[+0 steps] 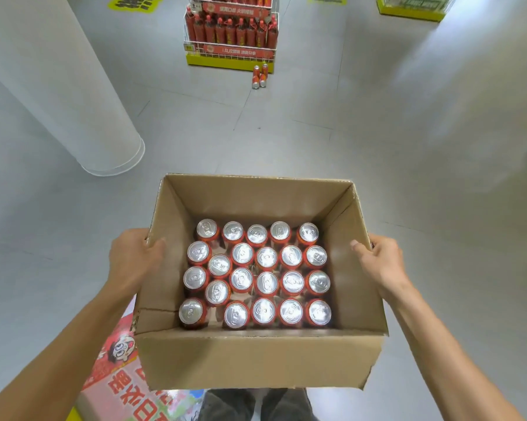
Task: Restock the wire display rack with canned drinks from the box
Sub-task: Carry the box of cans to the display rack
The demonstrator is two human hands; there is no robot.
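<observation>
I hold an open cardboard box (pixel 256 357) in front of me, above the floor. My left hand (pixel 134 256) grips its left wall, thumb inside. On the right wall sits my right hand (pixel 380 262), thumb hooked over the rim. Inside stand several red cans (pixel 266 282) with silver tops, upright in rows. Far ahead stands the wire display rack (pixel 230 31) on a yellow base, its shelves filled with red bottles. Three red cans (pixel 260 76) stand on the floor at the rack's front right corner.
A thick white column (pixel 58 86) rises at the left. A red printed display (pixel 125 387) lies below the box at the lower left. Another yellow-based rack (pixel 411 7) stands at the far right. Grey tiled floor stretches between me and the rack.
</observation>
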